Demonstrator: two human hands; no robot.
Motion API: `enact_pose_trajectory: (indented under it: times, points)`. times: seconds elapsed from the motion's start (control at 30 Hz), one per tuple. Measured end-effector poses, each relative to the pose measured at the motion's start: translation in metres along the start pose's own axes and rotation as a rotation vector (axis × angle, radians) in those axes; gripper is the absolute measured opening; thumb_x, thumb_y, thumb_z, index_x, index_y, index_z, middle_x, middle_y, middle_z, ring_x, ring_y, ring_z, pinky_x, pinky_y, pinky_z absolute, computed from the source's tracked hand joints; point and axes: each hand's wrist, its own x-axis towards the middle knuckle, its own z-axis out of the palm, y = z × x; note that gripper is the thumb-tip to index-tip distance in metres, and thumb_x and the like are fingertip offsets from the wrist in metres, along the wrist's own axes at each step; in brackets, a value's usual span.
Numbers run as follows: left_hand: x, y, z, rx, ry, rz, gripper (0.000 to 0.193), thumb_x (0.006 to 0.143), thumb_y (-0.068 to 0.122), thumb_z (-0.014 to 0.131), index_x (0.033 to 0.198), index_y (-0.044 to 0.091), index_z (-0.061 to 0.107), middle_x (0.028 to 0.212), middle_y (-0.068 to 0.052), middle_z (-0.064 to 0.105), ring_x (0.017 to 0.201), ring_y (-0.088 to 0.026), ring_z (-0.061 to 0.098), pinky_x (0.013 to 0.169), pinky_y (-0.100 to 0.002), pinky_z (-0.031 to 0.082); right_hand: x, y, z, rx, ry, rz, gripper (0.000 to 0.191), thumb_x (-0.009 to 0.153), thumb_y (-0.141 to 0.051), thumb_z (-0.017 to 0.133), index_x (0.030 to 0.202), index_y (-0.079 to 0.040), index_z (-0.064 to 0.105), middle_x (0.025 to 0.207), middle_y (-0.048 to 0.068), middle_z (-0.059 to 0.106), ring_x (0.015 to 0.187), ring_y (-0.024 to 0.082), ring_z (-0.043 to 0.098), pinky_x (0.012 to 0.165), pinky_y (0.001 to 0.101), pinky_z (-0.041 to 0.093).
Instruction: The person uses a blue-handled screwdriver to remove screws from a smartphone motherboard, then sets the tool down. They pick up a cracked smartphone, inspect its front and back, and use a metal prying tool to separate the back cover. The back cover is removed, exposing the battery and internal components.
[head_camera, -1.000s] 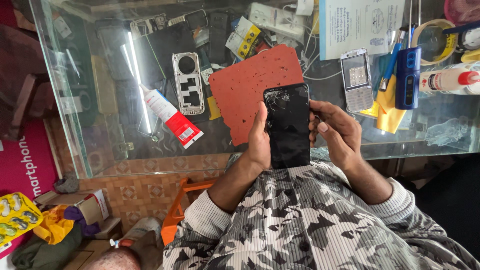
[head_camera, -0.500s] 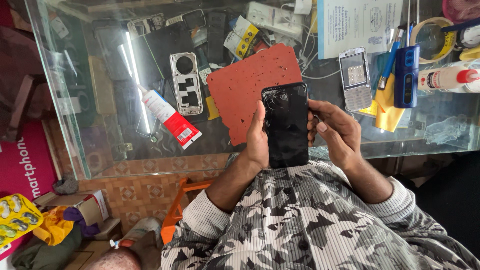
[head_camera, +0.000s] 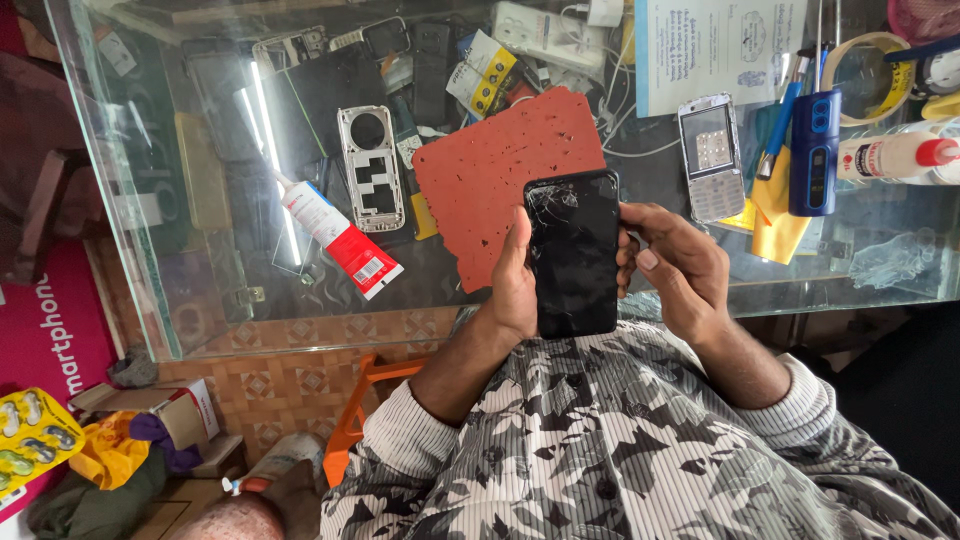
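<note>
While both hands clamp the cracked black phone (head_camera: 572, 255) above the red mat (head_camera: 500, 175), left hand (head_camera: 512, 285) gripping one edge, right hand (head_camera: 680, 265) fingertips opposite; squeezing probably spreads cracks, glass could splinter.

1. Hands: two, left hand (head_camera: 515, 285) and right hand (head_camera: 675, 265), centre frame.
2. Black smartphone (head_camera: 572, 250): one.
3. Red perforated mat (head_camera: 500, 165): one.
4. Keypad phone (head_camera: 710, 155): one, upper right.
5. Glue tube (head_camera: 335, 235): one.
6. Tape roll (head_camera: 870, 75): one.
</note>
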Motion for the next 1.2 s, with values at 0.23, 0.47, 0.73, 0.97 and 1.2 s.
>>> enact_pose_trajectory:
  times: [0.23,0.47,0.73,0.97,1.2]
  points:
    - [-0.0016,-0.0051,-0.0047,0.062,-0.009,0.015,0.092,0.108,0.074,0.026,0.147,-0.005,0.052,0.126,-0.018,0.066,0.113,-0.029,0.068,0.102,-0.045,0.057,-0.0023,-0.0015,-0.0008,-0.014,-0.013,-0.056,0.039,0.106,-0.005,0.05,0.141,0.013,0.051,0.114,0.015,0.061,0.092,0.016,0.062,0.073,0.03,0.058]
    - [-0.0027,-0.0084,-0.0073,0.144,-0.003,0.028,0.093,0.106,0.074,0.028,0.149,-0.005,0.05,0.132,-0.018,0.065,0.115,-0.027,0.068,0.105,-0.045,0.056,-0.006,-0.0008,-0.0023,0.015,-0.013,-0.083,0.038,0.107,-0.005,0.05,0.14,0.012,0.051,0.115,0.016,0.061,0.094,0.016,0.061,0.074,0.0305,0.059]
    - [-0.0008,-0.0084,-0.006,0.129,-0.024,0.023,0.094,0.106,0.075,0.027,0.149,-0.006,0.052,0.128,-0.018,0.066,0.111,-0.026,0.068,0.105,-0.045,0.056,-0.0046,-0.0002,-0.0043,0.013,-0.014,-0.089,0.039,0.106,-0.004,0.049,0.141,0.012,0.05,0.116,0.016,0.061,0.094,0.015,0.062,0.073,0.0302,0.059]
    - [0.003,-0.0065,-0.0038,0.096,-0.018,0.008,0.097,0.107,0.076,0.026,0.148,-0.007,0.052,0.127,-0.018,0.066,0.11,-0.027,0.068,0.104,-0.045,0.056,-0.0014,-0.0017,-0.0051,0.001,-0.003,-0.07,0.04,0.106,-0.005,0.049,0.141,0.013,0.05,0.114,0.015,0.06,0.094,0.015,0.061,0.073,0.0296,0.059]
    - [0.0036,-0.0075,-0.0032,0.11,-0.011,0.02,0.096,0.107,0.076,0.025,0.147,-0.007,0.053,0.125,-0.018,0.067,0.109,-0.027,0.068,0.103,-0.046,0.056,-0.0019,-0.0024,-0.0065,0.011,-0.006,-0.058,0.04,0.106,-0.005,0.05,0.142,0.013,0.05,0.113,0.015,0.06,0.093,0.015,0.062,0.074,0.0293,0.059]
